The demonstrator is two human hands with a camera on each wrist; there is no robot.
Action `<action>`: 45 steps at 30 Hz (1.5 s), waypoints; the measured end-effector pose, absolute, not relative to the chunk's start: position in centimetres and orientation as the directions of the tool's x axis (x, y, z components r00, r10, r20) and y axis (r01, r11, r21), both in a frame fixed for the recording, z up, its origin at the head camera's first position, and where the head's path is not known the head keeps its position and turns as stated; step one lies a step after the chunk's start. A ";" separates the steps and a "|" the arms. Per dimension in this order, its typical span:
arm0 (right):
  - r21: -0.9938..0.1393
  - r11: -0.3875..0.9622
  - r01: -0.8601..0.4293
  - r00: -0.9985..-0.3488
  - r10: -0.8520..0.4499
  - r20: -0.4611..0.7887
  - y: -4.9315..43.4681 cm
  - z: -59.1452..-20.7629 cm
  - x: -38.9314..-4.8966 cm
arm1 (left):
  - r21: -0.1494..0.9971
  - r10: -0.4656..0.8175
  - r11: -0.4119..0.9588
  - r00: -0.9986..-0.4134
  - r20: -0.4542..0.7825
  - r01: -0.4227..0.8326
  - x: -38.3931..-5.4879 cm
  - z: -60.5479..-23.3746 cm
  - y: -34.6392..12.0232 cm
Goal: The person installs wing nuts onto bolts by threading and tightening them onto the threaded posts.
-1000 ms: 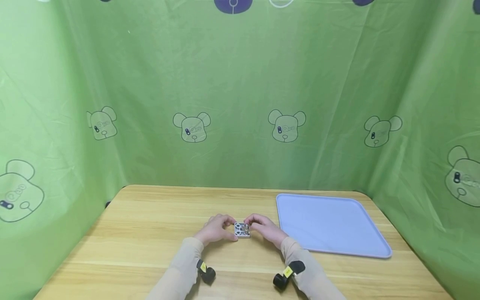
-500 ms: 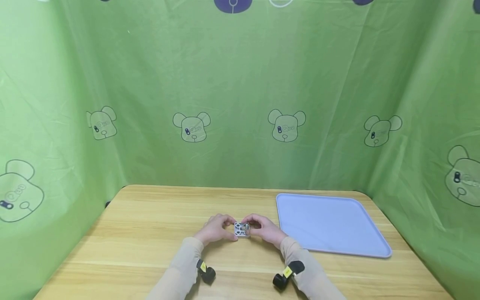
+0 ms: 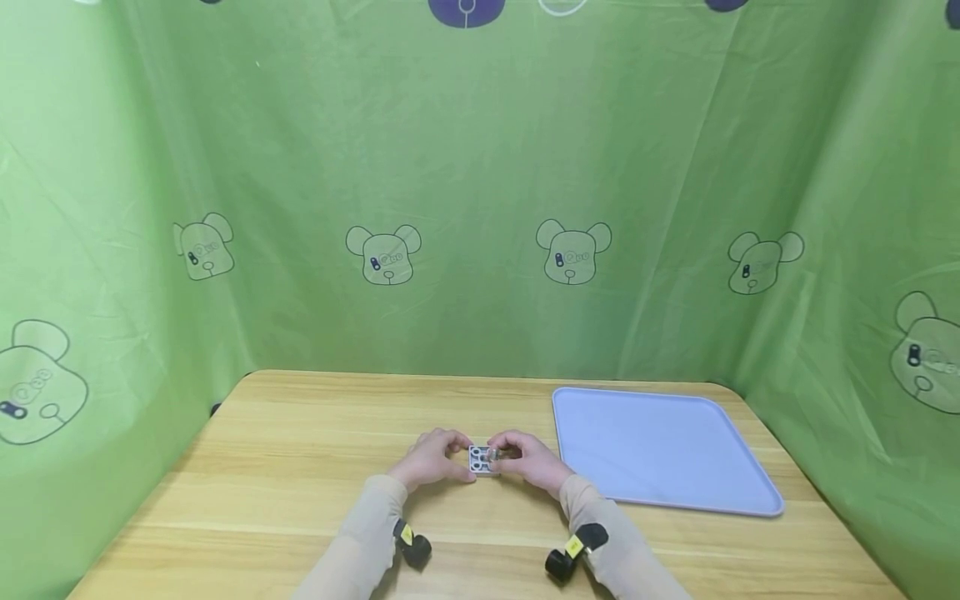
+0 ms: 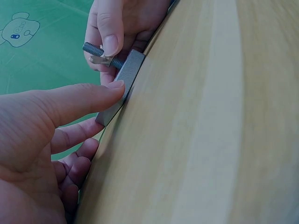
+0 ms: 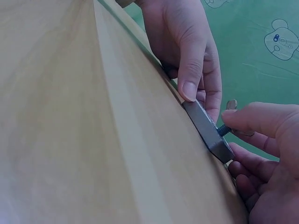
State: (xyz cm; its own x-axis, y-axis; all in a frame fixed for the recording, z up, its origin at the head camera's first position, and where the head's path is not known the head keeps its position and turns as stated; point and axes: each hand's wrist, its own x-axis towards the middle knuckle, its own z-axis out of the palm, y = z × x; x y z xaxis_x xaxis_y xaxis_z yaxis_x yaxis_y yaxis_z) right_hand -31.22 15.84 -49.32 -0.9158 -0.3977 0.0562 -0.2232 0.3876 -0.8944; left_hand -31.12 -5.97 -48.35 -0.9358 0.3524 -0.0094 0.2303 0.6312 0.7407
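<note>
A small square metal block (image 3: 476, 459) with round holes in its top face lies flat on the table. My left hand (image 3: 433, 460) grips it at its left side, thumb on the near edge and fingers at the far edge. From the block's right part rises a threaded bolt (image 4: 117, 63), upright from the face. A wing nut (image 4: 99, 59) sits partway along the bolt, with thread showing above and below it. My right hand (image 3: 531, 461) pinches the wing nut between thumb and finger; in the right wrist view one wing (image 5: 232, 104) sticks up past the thumb.
A pale lavender tray (image 3: 660, 450) lies on the right side of the wooden table (image 3: 315, 417), just beyond my right forearm. Green curtain (image 3: 480, 317) with bear-head prints hangs behind and on both sides. A black wrist camera (image 3: 564, 563) is strapped to each sleeve.
The right fingers have shifted around the wing nut, closing in toward the block and then drawing slightly back. The left hand and the block have stayed in place.
</note>
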 end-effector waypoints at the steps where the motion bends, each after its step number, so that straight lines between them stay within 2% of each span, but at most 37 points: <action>1: -0.894 0.391 -0.219 -0.920 -0.388 0.056 15.8 -49.3 -31.2 | 0.741 0.353 0.631 -0.936 -0.009 0.231 -31.1 -48.4 -6.0; 11: -0.892 0.391 -0.228 -0.917 -0.395 0.062 16.0 -49.8 -31.6 | 0.744 0.354 0.628 -0.935 -0.011 0.229 -31.1 -48.5 -6.0; 23: -0.920 0.351 -0.173 -0.912 -0.410 0.014 16.4 -49.4 -31.7 | 0.738 0.351 0.631 -0.936 0.002 0.238 -31.3 -48.8 -5.8; 29: -0.909 0.354 -0.220 -0.898 -0.437 0.047 16.5 -49.5 -31.7 | 0.741 0.351 0.629 -0.936 -0.001 0.235 -31.3 -48.7 -5.9; 45: -0.909 0.356 -0.219 -0.895 -0.443 0.042 16.2 -49.8 -31.8 | 0.733 0.352 0.638 -0.936 -0.006 0.235 -31.4 -48.7 -6.0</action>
